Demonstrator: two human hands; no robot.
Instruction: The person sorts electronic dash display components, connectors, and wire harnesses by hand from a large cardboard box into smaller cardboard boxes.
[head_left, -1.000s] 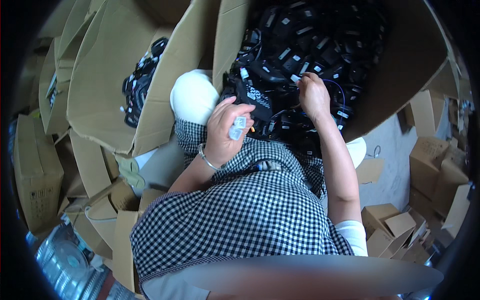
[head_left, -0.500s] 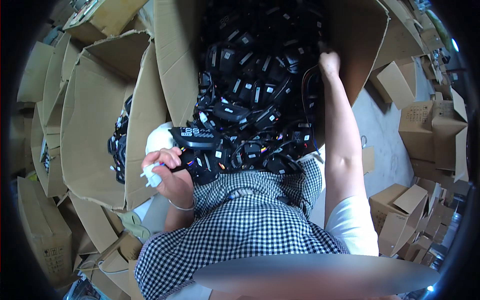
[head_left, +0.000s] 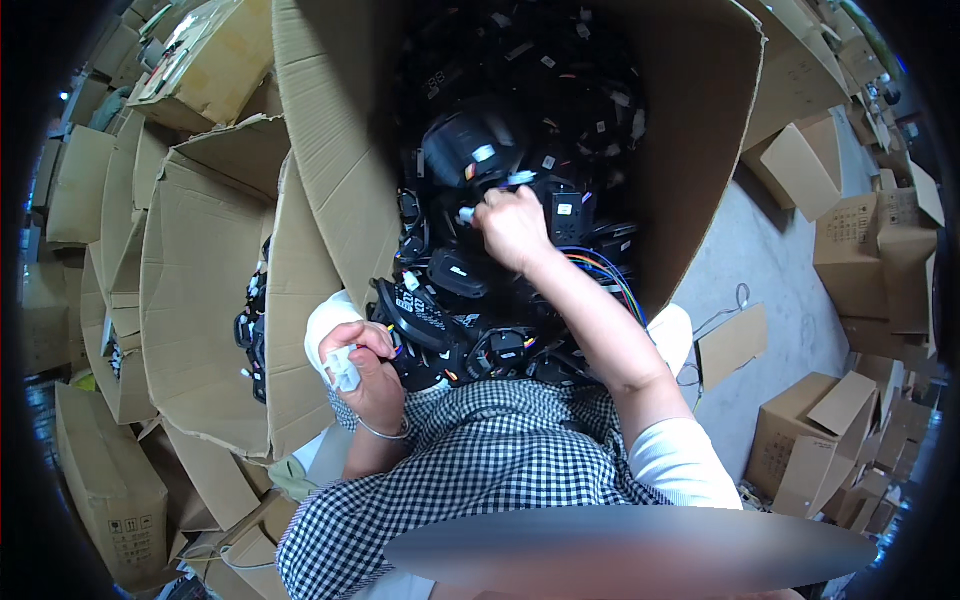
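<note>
My left hand (head_left: 372,385) is closed around a white plug connector (head_left: 343,368) with coloured wires. A black display unit (head_left: 415,318) lies beside that hand; whether the wires lead to it is hidden. Over the pile, my right hand (head_left: 512,228) is closed, fingers bent down, with a white plug (head_left: 466,214) showing at its fingertips. Just beyond the fingers is a rounded black unit (head_left: 470,145), slightly blurred, with another white connector (head_left: 521,178) near it. Many black electronic units with cables fill the large cardboard box (head_left: 695,150) before me.
To the left stands another open cardboard box (head_left: 205,300) with some black units (head_left: 258,335) inside. Cardboard boxes (head_left: 800,430) and a flat cardboard piece (head_left: 733,345) lie on the grey floor at right. More cartons (head_left: 110,480) crowd the left side.
My right hand has come from the box's right wall to the middle of the pile. A rounded black unit now shows by its fingers. My left hand keeps its white plug connector.
</note>
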